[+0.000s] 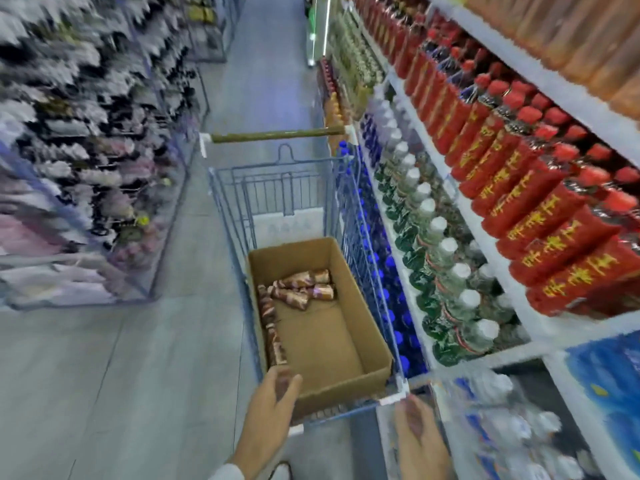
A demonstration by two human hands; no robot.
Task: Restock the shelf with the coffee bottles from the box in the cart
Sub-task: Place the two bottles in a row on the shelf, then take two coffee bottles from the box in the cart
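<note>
Floor: grey tiles [138, 358] run the length of a shop aisle, with blurred racks of goods [86, 150] on the left.
Shelf: white boards [547, 327] rise in tiers on the right, just beside the cart.
Shelf stock: red-wrapped bottles [540, 216] with yellow characters stand above white-capped bottles [446, 247]. Blue bottles [394, 299] show through the cart's mesh on a lower tier.
Cart: a blue wire cart [349, 216] with a greenish bar handle [277, 135] at its far end stands mid-aisle.
Box: an open brown cardboard box [322, 341] sits inside the cart, its bottom mostly bare.
Coffee bottles: brown, glossy coffee bottles [298, 287] lie on their sides in the box. Some are clustered at the far end and others line the left wall.
Left hand: the left hand [273, 400] reaches over the box's near left corner, fingers and thumb curved. Blur hides whether they grip a bottle.
Right hand: the right hand [415, 427] is near the cart's near right corner. It is too smeared to tell how its fingers lie.
</note>
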